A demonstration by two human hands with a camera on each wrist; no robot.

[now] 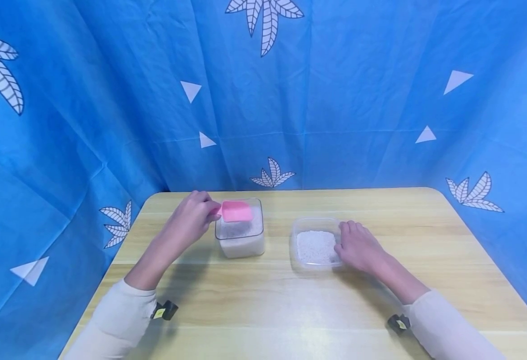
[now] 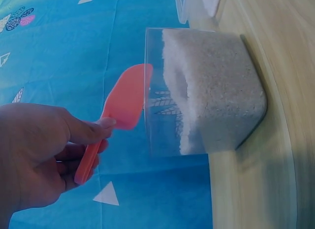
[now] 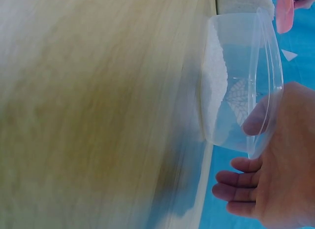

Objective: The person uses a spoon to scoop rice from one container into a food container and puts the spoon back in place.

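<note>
My left hand [image 1: 194, 214] pinches the handle of a pink scoop [image 1: 237, 211] between thumb and fingers. The scoop's bowl hangs over the mouth of a tall square clear canister [image 2: 155, 91], and bare pink shows inside it. White grain like rice [image 2: 221, 86] fills much of that canister, its surface dipping in the middle. On the right, my right hand [image 1: 360, 245] grips the rim of a low clear plastic box [image 1: 316, 221], thumb inside the wall and fingers outside. A layer of white grain [image 1: 316, 247] covers the box's bottom.
Both containers stand on a light wooden table [image 1: 268, 310], a gap of bare wood between them. A blue curtain [image 1: 335, 100] with white leaf and triangle prints hangs behind the table and along its sides.
</note>
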